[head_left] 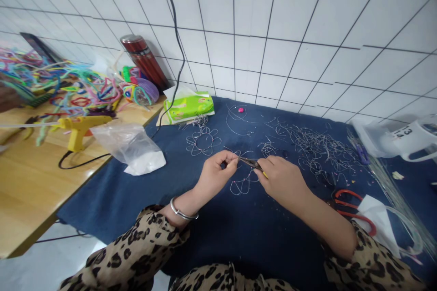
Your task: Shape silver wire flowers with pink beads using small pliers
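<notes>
My left hand [218,170] is closed, thumb and fingers pinching a thin metal wire over the dark blue cloth. In my right hand [280,176] is a pair of pliers [251,163] with a bit of yellow on the handle; their jaws point left and meet the wire close to my left fingertips. Under and between the hands lies a looped wire piece [241,186] with small pink spots, partly hidden by them. A flower-shaped wire ring [204,141] rests on the cloth beyond my left hand, and a small wire bundle [268,148] lies beyond the pliers.
Tangled wire pieces [317,145] spread at the right, near red-handled scissors [357,209] and long straight wires [392,182]. A green tissue pack [187,107] lies by the wall. On the left wooden table [41,182] are a yellow glue gun [80,129] and a red flask [145,61].
</notes>
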A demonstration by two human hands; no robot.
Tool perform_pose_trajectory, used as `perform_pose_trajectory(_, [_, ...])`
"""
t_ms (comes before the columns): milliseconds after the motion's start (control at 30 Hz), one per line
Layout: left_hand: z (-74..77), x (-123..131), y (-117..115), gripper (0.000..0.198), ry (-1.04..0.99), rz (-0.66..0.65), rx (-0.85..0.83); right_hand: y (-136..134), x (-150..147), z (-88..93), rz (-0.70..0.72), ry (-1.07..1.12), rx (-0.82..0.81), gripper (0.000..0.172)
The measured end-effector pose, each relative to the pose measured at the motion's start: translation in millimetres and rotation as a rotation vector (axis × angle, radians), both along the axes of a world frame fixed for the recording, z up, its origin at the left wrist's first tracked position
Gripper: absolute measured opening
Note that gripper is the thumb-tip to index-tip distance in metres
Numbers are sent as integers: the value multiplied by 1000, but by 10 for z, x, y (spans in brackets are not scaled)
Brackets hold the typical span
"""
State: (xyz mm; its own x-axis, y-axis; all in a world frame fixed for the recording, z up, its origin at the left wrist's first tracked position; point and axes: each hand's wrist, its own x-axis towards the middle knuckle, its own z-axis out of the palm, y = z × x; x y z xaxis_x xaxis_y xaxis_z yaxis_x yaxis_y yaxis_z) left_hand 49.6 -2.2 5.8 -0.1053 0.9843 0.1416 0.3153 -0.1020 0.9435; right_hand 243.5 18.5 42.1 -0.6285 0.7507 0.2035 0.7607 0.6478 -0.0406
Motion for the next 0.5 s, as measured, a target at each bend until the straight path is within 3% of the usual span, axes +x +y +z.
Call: perform_pose_trajectory(500, [-24,-13,-8,9,43,7,18,3,-11,-40,1,25,-25,17])
